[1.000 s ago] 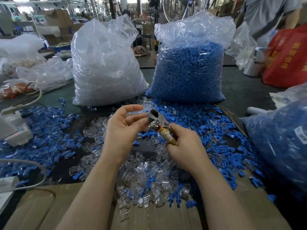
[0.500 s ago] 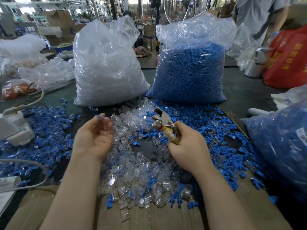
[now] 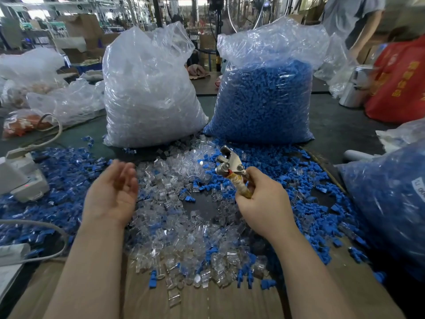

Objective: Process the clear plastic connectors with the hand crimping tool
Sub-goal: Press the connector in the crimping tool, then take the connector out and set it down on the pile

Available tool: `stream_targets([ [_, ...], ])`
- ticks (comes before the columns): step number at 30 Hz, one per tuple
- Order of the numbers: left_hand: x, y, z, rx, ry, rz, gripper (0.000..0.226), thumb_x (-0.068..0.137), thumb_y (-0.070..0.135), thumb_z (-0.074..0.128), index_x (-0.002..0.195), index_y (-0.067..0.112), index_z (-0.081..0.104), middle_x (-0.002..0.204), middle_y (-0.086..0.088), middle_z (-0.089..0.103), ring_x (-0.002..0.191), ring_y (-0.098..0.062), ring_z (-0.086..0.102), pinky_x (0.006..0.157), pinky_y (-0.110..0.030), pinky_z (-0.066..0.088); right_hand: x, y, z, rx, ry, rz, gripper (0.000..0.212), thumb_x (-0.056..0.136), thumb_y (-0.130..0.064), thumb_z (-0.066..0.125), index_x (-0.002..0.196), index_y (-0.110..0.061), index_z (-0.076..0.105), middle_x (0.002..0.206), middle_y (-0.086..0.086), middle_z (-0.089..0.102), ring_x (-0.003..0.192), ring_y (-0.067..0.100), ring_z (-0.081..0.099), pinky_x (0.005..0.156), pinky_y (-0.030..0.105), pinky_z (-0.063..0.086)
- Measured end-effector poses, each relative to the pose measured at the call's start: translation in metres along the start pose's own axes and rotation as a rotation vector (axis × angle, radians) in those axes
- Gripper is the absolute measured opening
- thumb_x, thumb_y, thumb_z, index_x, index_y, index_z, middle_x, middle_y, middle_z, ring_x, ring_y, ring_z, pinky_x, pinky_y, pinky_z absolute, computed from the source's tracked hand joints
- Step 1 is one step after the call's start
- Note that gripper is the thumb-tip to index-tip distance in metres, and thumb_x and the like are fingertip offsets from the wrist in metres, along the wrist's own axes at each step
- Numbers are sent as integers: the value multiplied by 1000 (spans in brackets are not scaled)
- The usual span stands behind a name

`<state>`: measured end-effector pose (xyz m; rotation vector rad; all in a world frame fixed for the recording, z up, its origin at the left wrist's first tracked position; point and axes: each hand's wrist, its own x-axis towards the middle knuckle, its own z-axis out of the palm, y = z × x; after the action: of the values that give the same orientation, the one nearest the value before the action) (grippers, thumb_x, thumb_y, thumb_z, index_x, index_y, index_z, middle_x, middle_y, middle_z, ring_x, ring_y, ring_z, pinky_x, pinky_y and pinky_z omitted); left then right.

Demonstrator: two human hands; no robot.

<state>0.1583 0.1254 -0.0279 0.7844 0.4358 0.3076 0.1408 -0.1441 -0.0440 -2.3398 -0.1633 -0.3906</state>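
A loose heap of clear plastic connectors (image 3: 184,226) covers the table in front of me, mixed with blue caps (image 3: 287,162). My right hand (image 3: 262,201) grips the taped handle of the metal hand crimping tool (image 3: 230,164), whose jaws point up and away over the heap. My left hand (image 3: 112,192) hovers palm-up left of the heap, its fingers blurred and relaxed, with nothing visible in it.
A big bag of clear connectors (image 3: 149,93) and a big bag of blue caps (image 3: 262,97) stand behind the heap. Another blue-filled bag (image 3: 391,199) lies at the right. A white device with cables (image 3: 20,178) sits at the left. Cardboard (image 3: 207,302) lines the near edge.
My left hand left the tool's jaws and swung left, opening palm-up beside the heap. The tool stayed in my right hand, almost still.
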Motion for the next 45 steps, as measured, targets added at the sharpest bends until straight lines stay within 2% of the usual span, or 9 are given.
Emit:
stream_targets([
  [4, -25, -24, 27, 1075, -343, 303, 9, 84, 20, 74, 91, 26, 72, 81, 11, 73, 73, 0, 66, 60, -11, 50, 1, 0, 0, -13, 3, 14, 15, 81, -25, 60, 80, -31, 46, 65, -7, 55, 57, 12, 50, 46, 32, 35],
  [8, -27, -49, 37, 1614, -428, 466, 12, 86, 19, 74, 89, 31, 74, 83, 18, 65, 68, 7, 58, 55, -2, 38, 1, 0, 1, -1, -6, 11, 13, 80, -27, 59, 77, -30, 47, 64, -7, 54, 56, 11, 48, 46, 30, 31],
  [11, -26, -57, 37, 1830, -462, 537, 17, 89, 20, 71, 101, 30, 75, 98, 10, 59, 83, -6, 56, 76, -17, 44, 1, -1, 1, 7, -16, 10, 11, 80, -29, 58, 76, -30, 47, 63, -5, 54, 57, 12, 49, 47, 31, 31],
  [17, -29, -56, 38, 1920, -483, 594, 8, 92, 21, 67, 93, 25, 73, 94, 7, 64, 86, -12, 62, 76, -25, 49, 2, -3, 3, -4, -42, 13, 15, 84, -26, 61, 76, -29, 48, 63, -5, 54, 58, 15, 49, 47, 32, 31],
  [25, -52, -57, 60, 1109, -621, 257, 12, 89, 10, 69, 90, 22, 68, 84, 8, 76, 74, -1, 69, 68, -13, 52, 4, -6, 4, 167, -17, 2, 11, 87, -30, 69, 82, -23, 62, 67, -6, 61, 63, 17, 56, 57, 41, 48],
  [28, -55, -56, 61, 991, -667, 194, 13, 89, 3, 67, 95, 14, 68, 88, -1, 77, 83, -11, 72, 82, -26, 56, 4, -3, 4, 301, 18, 23, 20, 88, -29, 69, 73, -23, 58, 58, -11, 56, 53, 11, 46, 52, 41, 42],
  [35, -57, -60, 62, 856, -700, 234, 17, 89, -2, 65, 93, 14, 70, 87, -3, 77, 81, -11, 73, 73, -16, 53, 5, -4, 1, 405, -9, 59, 19, 90, -33, 69, 76, -22, 62, 59, -7, 58, 50, 11, 46, 49, 36, 40],
  [39, -54, -64, 62, 908, -673, 288, 21, 87, 3, 70, 94, 23, 70, 86, 4, 76, 81, -5, 71, 73, -17, 53, 6, -6, 2, 416, 1, 77, 12, 88, -24, 71, 80, -20, 63, 67, 0, 62, 58, 16, 53, 58, 42, 48],
  [45, -46, -79, 54, 1675, -557, 508, 30, 90, 20, 68, 117, 33, 65, 103, 9, 61, 93, -11, 62, 89, -33, 52, 6, -5, 4, 325, 70, 95, 16, 88, -28, 68, 77, -20, 60, 66, 1, 59, 56, 15, 49, 59, 43, 47],
])
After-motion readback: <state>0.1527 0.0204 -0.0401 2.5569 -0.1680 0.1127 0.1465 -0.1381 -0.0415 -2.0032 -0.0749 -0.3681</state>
